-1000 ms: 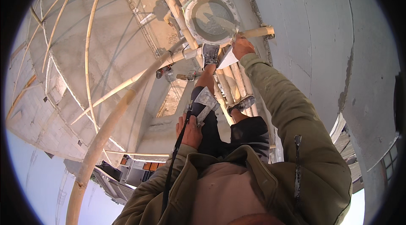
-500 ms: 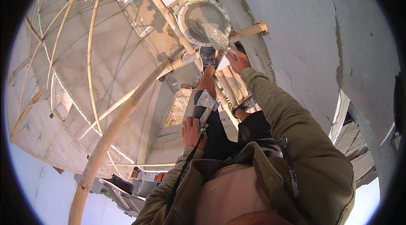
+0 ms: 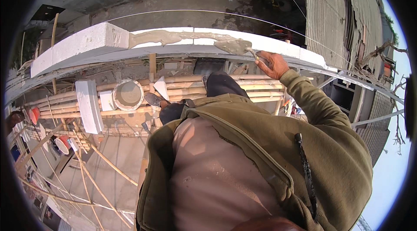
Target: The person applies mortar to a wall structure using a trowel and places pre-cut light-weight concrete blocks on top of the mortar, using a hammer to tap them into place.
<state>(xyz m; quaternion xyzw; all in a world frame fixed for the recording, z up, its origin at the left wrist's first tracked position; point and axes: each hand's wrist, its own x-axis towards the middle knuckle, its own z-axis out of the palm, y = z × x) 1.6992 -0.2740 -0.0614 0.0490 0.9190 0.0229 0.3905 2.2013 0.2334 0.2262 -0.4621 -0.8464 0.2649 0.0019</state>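
My right hand is closed round the handle of a trowel, out ahead at the wall. The blade is coated in wet grey mortar and lies at the top of a row of white blocks. A strip of wet mortar runs along those blocks, from the trowel leftward to a taller white block. My left hand is out of sight. Beside my jacket's left edge shows the grey end of a tool; whatever holds it is hidden.
A round mortar tub stands on the bamboo scaffold, near my feet. Left of it lie a small white block and a long one. A string stretches above the wall. Bamboo poles cross at lower left.
My view has swung round to the block wall. The trowel has gone from the mortar tub to the wall top. My left hand, earlier round a hatchet-like tool, has left the view.
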